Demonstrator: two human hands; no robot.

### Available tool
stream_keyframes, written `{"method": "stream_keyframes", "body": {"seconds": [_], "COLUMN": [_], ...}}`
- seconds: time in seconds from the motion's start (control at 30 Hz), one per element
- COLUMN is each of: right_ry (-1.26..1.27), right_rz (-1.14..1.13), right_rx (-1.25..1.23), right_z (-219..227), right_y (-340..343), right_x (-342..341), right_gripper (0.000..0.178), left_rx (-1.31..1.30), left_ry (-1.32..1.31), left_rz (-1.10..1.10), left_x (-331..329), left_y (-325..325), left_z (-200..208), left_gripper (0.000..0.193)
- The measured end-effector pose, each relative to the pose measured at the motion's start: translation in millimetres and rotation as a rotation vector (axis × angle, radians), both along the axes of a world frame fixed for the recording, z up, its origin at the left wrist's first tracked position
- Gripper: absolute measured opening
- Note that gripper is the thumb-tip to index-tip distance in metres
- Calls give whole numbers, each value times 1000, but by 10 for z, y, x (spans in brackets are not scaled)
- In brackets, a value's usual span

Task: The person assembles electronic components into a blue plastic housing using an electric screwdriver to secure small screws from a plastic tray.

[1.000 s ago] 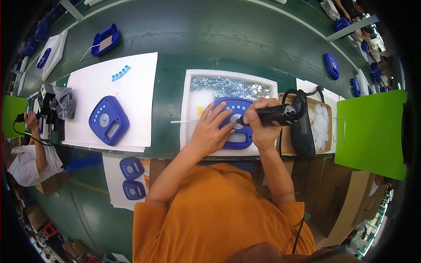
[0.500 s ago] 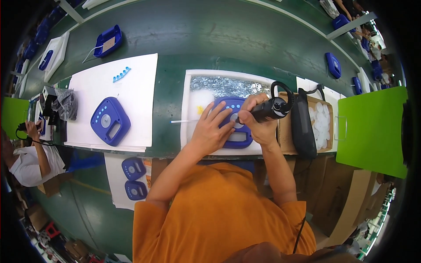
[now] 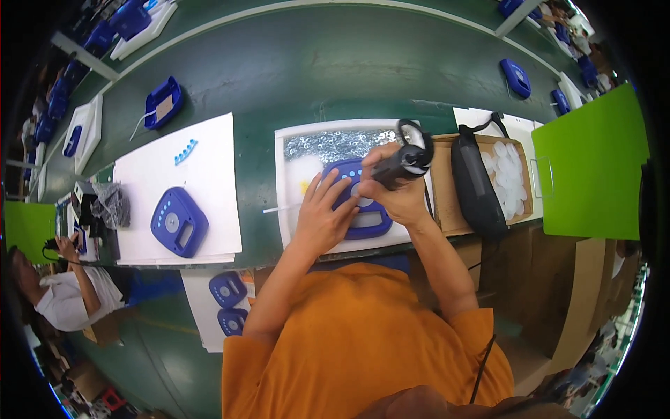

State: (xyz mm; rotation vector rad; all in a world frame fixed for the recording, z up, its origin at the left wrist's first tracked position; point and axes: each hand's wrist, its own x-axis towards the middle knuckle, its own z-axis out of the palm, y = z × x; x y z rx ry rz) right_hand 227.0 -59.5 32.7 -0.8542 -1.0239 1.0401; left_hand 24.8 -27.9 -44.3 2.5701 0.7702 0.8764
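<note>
The right hand is wrapped around a black handheld power screwdriver, whose working tip is hidden by the fingers, so contact with the blue plastic housing cannot be told. The left hand, fingers spread and gripping nothing, lies over the housing's left side, masking that edge. The housing rests on the white foam tray, beside small shiny metal parts too fine to tell apart
</note>
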Motion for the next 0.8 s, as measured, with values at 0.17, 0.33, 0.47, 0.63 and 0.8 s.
{"method": "stream_keyframes", "body": {"seconds": [0.17,0.33,0.47,0.63,0.8], "right_ry": [197,-45,-664,-1183,-1107], "right_rz": [-118,-407,-587,-591,-507], "right_rx": [105,-181,-414,-648,-690], "right_z": [361,464,201,-183,-377], "right_y": [-138,-266,-221,-218,-229], "right_x": [483,1281,1663,1838,1823], "right_gripper": [50,40,41,59,46], "left_rx": [-10,-35,-25,-16,-22], "left_ry": [-5,-9,-19,-16,-12], "left_rz": [-18,-21,-13,-21,-24], "left_x": [11,-2,-1,19,38], "left_y": [6,-4,-21,-34,-1], "left_z": [28,57,60,56,111], "left_gripper": [27,29,27,25,27]}}
